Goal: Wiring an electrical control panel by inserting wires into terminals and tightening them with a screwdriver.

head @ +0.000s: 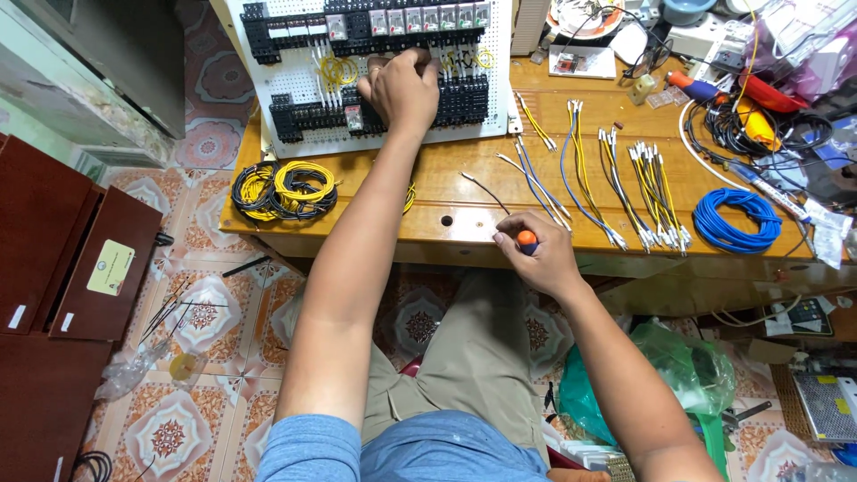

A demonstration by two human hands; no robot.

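The white perforated wiring panel (295, 85) stands at the far edge of the wooden workbench (437, 192), left of centre, and carries rows of black terminal blocks (312, 114) along its lower half and a row of black relay sockets with clear-topped relays (406, 20) along its top; short yellow wire loops (337, 70) run between the rows. The left hand (403, 87) lies on the panel's middle with its fingers curled down onto the upper components; whether it pinches anything cannot be determined. The right hand (536, 254) sits at the near edge of the bench, closed around a screwdriver with an orange and black handle (527, 239), of which only the butt end shows. Two coils of yellow and black wire (284, 189) lie side by side on the bench just below the panel's left corner. One coil of blue wire (736, 219) lies towards the right end. Between them, about five loose groups of cut wires with crimped ends (616, 183), in yellow, blue, white and black, are laid out in a fan; the individual count cannot be determined. A pale yellow rounded label (111, 267) is fixed to the face of the dark red cabinet (54, 268) on the left, with two small white stickers below it. A green plastic bag (687, 366) hangs below the bench on the right.
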